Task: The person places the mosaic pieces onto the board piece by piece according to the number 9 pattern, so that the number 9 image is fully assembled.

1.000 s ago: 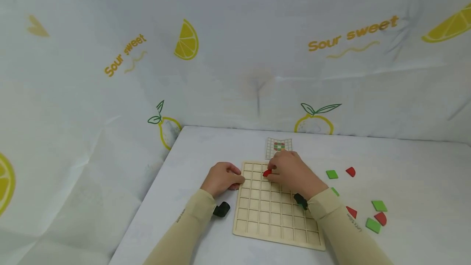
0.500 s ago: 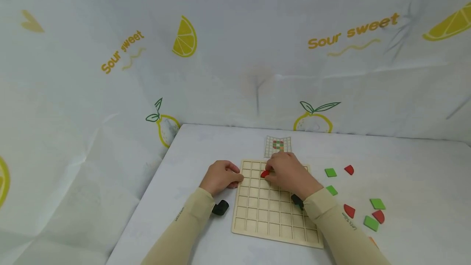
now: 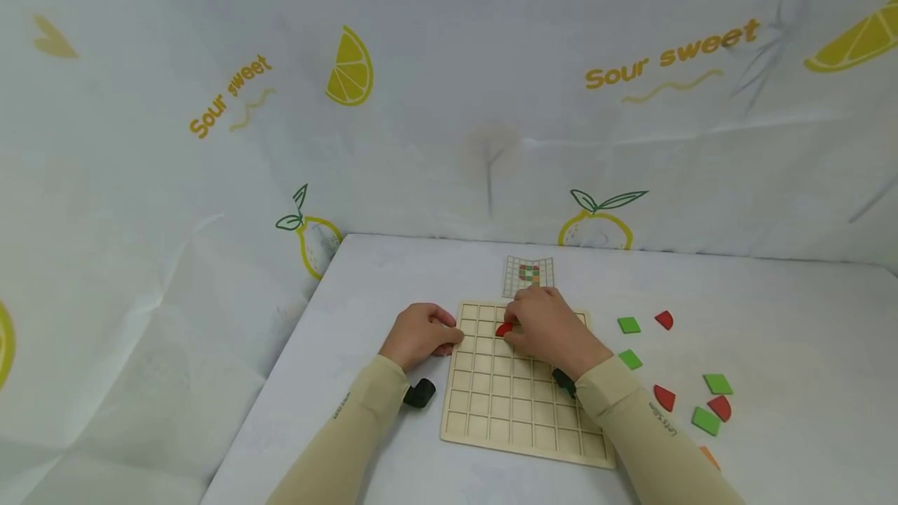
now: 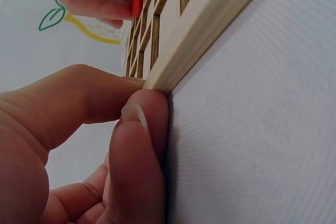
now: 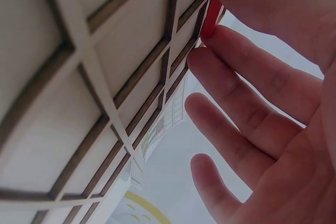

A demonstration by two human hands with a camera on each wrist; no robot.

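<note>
A pale wooden grid board point(image 3: 491, 405) lies on the white table in front of me. My left hand point(image 3: 419, 333) is at its left edge, and in the left wrist view thumb and finger pinch the board's rim point(image 4: 202, 27). Over the board's upper cells, my right hand point(image 3: 550, 330) holds a red quarter-circle tile point(image 3: 503, 329) between thumb and index finger. In the right wrist view this red tile point(image 5: 211, 17) stands on edge at the grid, while the other fingers are spread loosely. Part of the tile is hidden by the fingertips.
A pattern card point(image 3: 515, 279) lies behind the board. To the right are scattered green tiles point(image 3: 717, 384), red quarter-circle tiles point(image 3: 664, 397) and an orange piece point(image 3: 709, 457) partly behind the sleeve. A patterned cloth wall point(image 3: 435, 139) rises behind the table.
The head view has shifted slightly, and the orange piece has come into sight at the lower right. Both hands keep nearly the same place on the board, the right still holding the red tile.
</note>
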